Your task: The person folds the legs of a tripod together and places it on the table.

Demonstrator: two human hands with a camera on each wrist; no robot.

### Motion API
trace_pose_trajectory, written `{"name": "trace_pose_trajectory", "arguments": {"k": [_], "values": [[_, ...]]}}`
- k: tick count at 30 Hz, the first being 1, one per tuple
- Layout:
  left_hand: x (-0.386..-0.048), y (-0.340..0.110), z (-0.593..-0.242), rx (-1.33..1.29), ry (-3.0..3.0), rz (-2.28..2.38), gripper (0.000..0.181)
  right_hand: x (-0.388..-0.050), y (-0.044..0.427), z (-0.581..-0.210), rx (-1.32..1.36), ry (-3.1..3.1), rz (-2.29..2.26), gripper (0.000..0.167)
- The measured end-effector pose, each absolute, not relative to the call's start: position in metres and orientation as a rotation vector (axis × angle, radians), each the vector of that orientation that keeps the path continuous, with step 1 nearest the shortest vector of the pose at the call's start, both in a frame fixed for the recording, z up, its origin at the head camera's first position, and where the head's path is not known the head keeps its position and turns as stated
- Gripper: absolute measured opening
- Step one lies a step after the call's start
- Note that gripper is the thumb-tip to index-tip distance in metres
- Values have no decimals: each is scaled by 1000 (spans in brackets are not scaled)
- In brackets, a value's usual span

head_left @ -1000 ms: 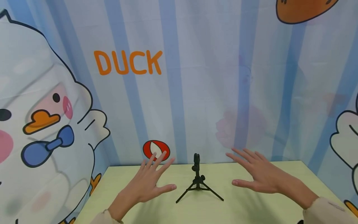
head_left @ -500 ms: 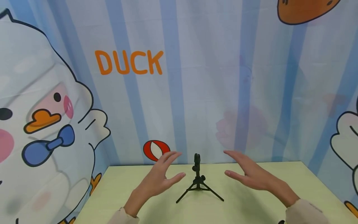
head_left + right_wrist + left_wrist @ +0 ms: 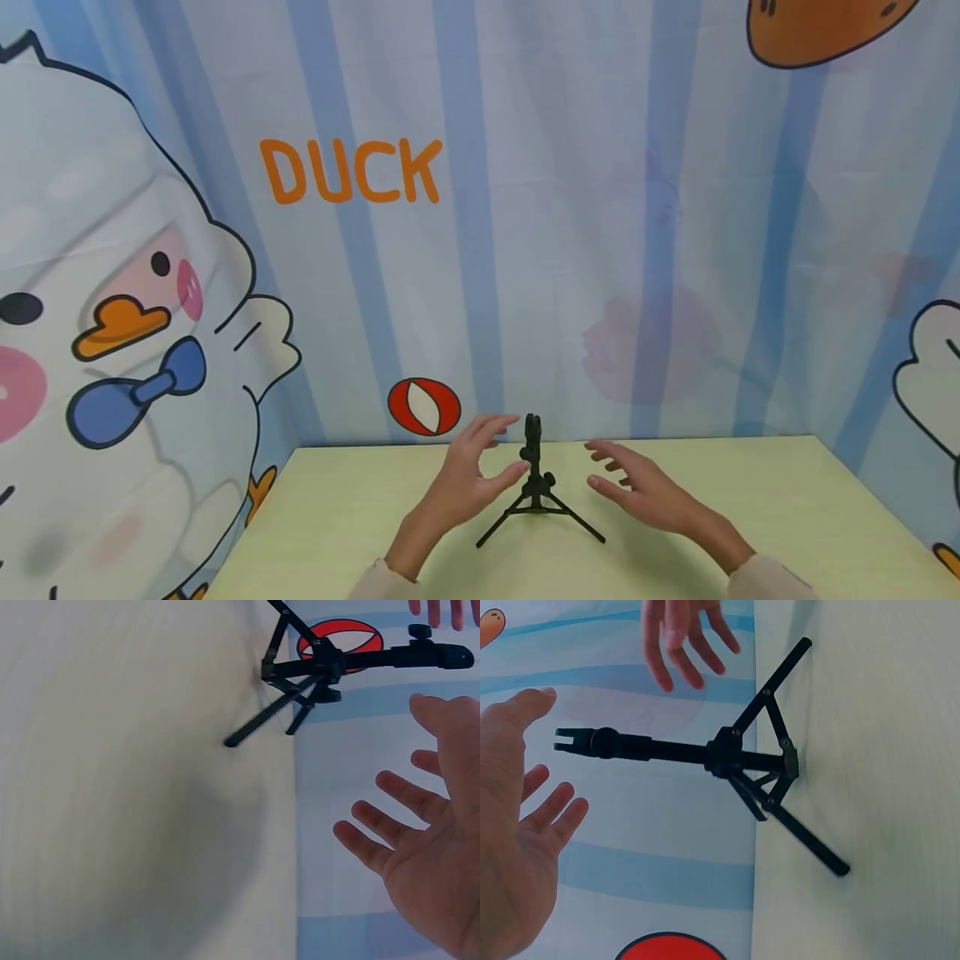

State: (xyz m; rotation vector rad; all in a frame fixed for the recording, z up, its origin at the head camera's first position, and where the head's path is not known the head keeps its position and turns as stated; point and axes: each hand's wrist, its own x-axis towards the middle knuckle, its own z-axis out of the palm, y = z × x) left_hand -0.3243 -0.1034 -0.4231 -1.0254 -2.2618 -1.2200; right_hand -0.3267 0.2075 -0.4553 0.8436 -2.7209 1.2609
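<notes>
A small black tripod (image 3: 536, 486) stands upright on the pale yellow table (image 3: 345, 500), its legs spread. Just left of its upper post is the left hand (image 3: 465, 479), fingers relaxed and thumb apart, holding nothing. On the other side, a little farther off, the right hand (image 3: 648, 492) hovers with loosely bent fingers, also holding nothing. The left wrist view shows the tripod (image 3: 727, 754) with a forked top near the left hand (image 3: 525, 817). In the right wrist view, the right hand (image 3: 427, 840) has its fingers apart beside the tripod (image 3: 330, 664).
Behind the table hangs a blue and white striped cloth (image 3: 555, 217) with orange DUCK lettering (image 3: 351, 171) and a red and white ball print (image 3: 424, 407). A large printed duck (image 3: 112, 250) fills the left side.
Both hands have moved inward toward the tripod from either side, and their spread fingers have relaxed and bent somewhat. The tripod stays in place on the table.
</notes>
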Motion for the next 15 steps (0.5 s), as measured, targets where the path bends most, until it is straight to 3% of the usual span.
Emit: {"name": "trace_pose_trajectory", "arguments": {"k": [15], "values": [[-340,-70,-446,-981,-2167,-1413,58,-336,188,-499,1001,-2664,1496,37]]}}
